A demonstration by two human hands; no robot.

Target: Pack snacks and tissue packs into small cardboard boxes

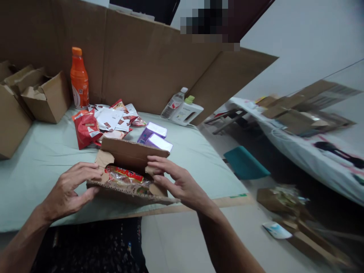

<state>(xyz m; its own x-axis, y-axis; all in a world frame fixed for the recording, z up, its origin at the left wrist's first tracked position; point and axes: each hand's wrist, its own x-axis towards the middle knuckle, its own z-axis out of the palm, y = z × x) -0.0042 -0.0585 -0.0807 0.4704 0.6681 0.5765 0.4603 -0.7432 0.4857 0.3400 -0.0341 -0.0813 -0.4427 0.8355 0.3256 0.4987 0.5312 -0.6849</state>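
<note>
A small cardboard box [135, 150] stands at the table's near edge with its top flaps raised. Inside it lie packets in clear and red wrapping [129, 174]. My left hand [75, 185] grips the box's left end, fingers on the side flap and thumb lower at the front corner. At the opposite end, my right hand [178, 182] has its fingers and thumb around the right side flap. Some fingertips are hidden behind the cardboard.
Behind the box lie red and white snack packets [88, 129] and purple-and-white packs [159, 142]. An orange bottle [79, 79], a clear bottle [174, 104] and a white jug [187, 113] stand by the cardboard wall [142, 64]. Open cartons [58, 98] are at left. A teal stool [246, 162] stands right.
</note>
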